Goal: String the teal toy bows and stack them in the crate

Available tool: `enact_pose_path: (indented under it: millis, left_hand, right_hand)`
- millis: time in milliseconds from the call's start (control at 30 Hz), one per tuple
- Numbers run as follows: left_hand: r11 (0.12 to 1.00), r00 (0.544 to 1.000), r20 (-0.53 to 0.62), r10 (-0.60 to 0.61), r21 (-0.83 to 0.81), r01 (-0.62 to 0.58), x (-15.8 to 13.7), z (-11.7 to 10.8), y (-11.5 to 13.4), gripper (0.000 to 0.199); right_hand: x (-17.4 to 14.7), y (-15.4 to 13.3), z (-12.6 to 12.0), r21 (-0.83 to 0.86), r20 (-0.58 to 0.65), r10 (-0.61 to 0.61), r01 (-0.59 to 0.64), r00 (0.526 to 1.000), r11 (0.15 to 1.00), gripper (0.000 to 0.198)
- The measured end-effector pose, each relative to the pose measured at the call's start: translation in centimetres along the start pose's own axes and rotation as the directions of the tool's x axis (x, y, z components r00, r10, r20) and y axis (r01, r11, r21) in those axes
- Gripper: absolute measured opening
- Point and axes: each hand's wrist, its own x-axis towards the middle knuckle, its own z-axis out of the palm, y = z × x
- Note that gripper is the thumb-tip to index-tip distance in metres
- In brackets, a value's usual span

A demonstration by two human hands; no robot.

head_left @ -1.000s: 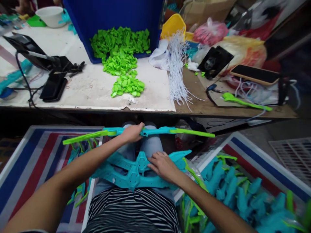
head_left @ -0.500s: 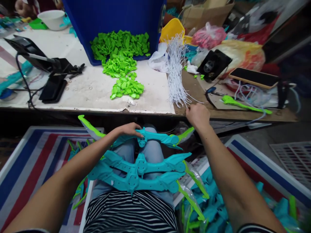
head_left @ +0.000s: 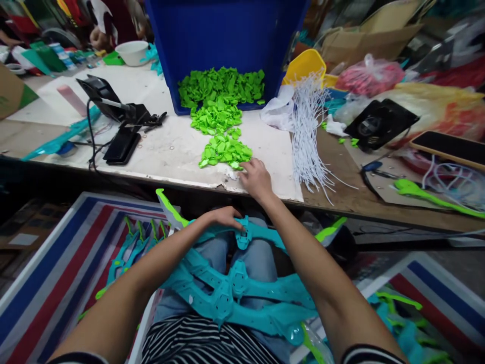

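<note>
My left hand (head_left: 226,218) grips a teal plastic toy bow (head_left: 265,233) with bright green tips, near its square middle, above my lap. Two more teal bows (head_left: 261,316) lie across my thighs, closer to my body. At the table's front edge, my right hand (head_left: 258,180) reaches to a small heap of flat green plastic pieces (head_left: 223,150). Its bent fingertips touch the heap's near right side, with thumb and forefinger apart. To the right of that hand, a bundle of thin white cords (head_left: 307,136) hangs over the tabletop.
Behind the heap, a tipped blue bin (head_left: 227,33) holds more green pieces. A phone (head_left: 450,151), black fan (head_left: 381,124) and loose green part (head_left: 428,194) lie right. A black stand (head_left: 113,103) is left. Striped-lined crates (head_left: 49,268) flank my legs. A person sits far left.
My right hand has left the lower ends of the white cords and moved left to the green heap. My left hand stays on the same bow. The view has shifted left.
</note>
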Motion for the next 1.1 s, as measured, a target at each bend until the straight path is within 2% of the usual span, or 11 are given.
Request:
enact_pose_path:
  millis: [133,300,400,500,533,600,667,733,833,967,1100]
  left_hand:
    - [1.0,1.0,0.0,-0.003,-0.024,0.003,0.1,-0.1,-0.3,0.031]
    - [0.999,1.0,0.003,0.021,-0.033,-0.021,0.3,-0.1,-0.8,0.028]
    - [0.999,0.999,0.02,0.028,-0.036,-0.028,0.5,-0.1,-0.9,0.032]
    - [0.997,0.999,0.041,0.009,-0.071,-0.006,0.6,-0.1,-0.8,0.035]
    - [0.997,0.999,0.052,0.002,-0.081,0.002,0.6,-0.1,-0.7,0.037]
    - [0.996,0.998,0.066,-0.003,-0.094,0.009,0.7,0.0,-0.6,0.04]
    - [0.996,0.997,0.073,-0.002,-0.094,0.009,0.6,0.0,-0.6,0.042]
    - [0.996,0.997,0.072,-0.005,-0.084,0.011,0.6,0.0,-0.6,0.044]
    - [0.997,0.997,0.07,-0.009,-0.07,0.014,0.6,-0.1,-0.7,0.052]
    - [0.999,0.999,0.045,0.009,-0.051,-0.007,0.6,-0.1,-0.9,0.062]
    - [0.999,1.0,0.015,-0.004,-0.048,0.004,0.5,0.0,-0.9,0.068]
  right_hand:
    - [2.7,-0.3,0.5,-0.012,0.061,-0.019,0.02,0.998,1.0,0.017]
    - [2.7,2.5,-2.4,0.065,0.117,0.048,-0.056,0.992,0.996,0.017]
    - [2.3,5.6,-4.7,0.066,0.282,0.035,-0.056,0.959,0.996,0.021]
    - [1.5,7.5,-5.7,0.031,0.42,0.019,-0.035,0.907,0.999,0.018]
    - [1.1,7.7,-5.8,0.016,0.409,0.045,-0.057,0.912,0.998,0.017]
    - [0.1,7.7,-5.6,0.004,0.312,0.109,-0.116,0.944,0.993,0.019]
    - [-1.0,7.6,-5.2,0.031,0.211,0.108,-0.117,0.971,0.993,0.028]
    - [-2.0,7.4,-4.8,0.04,0.163,0.036,-0.043,0.986,0.998,0.031]
    - [-3.3,6.9,-4.4,0.006,0.092,-0.045,0.045,0.995,0.999,0.021]
    - [-6.9,3.9,-4.3,0.089,-0.064,-0.121,0.126,0.991,0.988,0.019]
    - [-13.1,-0.3,-3.9,0.198,-0.014,-0.285,0.282,0.959,0.939,0.018]
